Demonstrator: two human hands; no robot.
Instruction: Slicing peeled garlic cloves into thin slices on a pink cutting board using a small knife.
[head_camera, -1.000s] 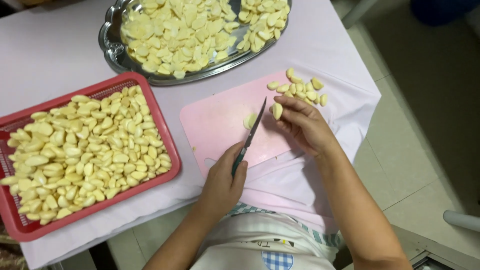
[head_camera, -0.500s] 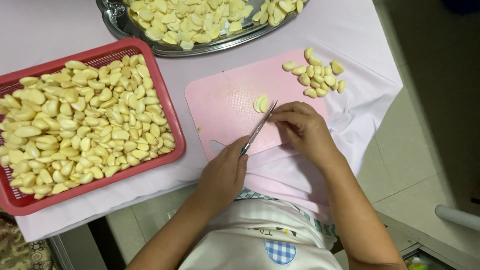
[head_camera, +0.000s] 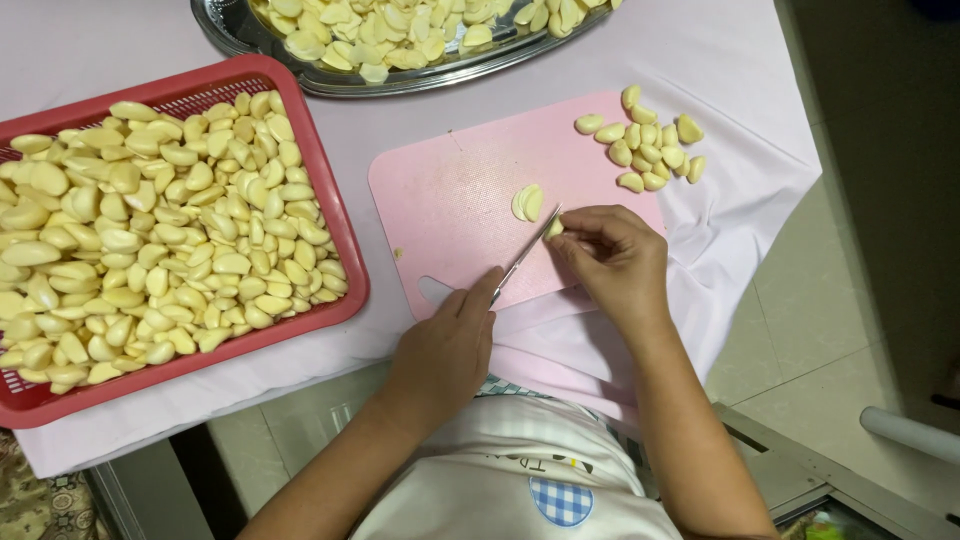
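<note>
My left hand (head_camera: 442, 350) grips a knife (head_camera: 525, 255) whose blade angles up to the right over a pink cutting board (head_camera: 450, 200). My right hand (head_camera: 612, 258) pinches a peeled garlic clove (head_camera: 553, 229) against the board, right at the blade's tip. Two cut slices (head_camera: 527, 202) lie just above the blade. A small pile of whole peeled cloves (head_camera: 648, 152) rests at the board's upper right corner.
A red plastic basket (head_camera: 335, 215) full of peeled garlic cloves sits to the left. A metal tray (head_camera: 330, 75) of cut garlic stands at the top. A pale cloth (head_camera: 740, 120) covers the table; tiled floor (head_camera: 820, 330) lies to the right.
Cut slices now lie on the board beside the blade. Both hands have stayed at the board's lower edge, with the knife working on the clove under my right fingers.
</note>
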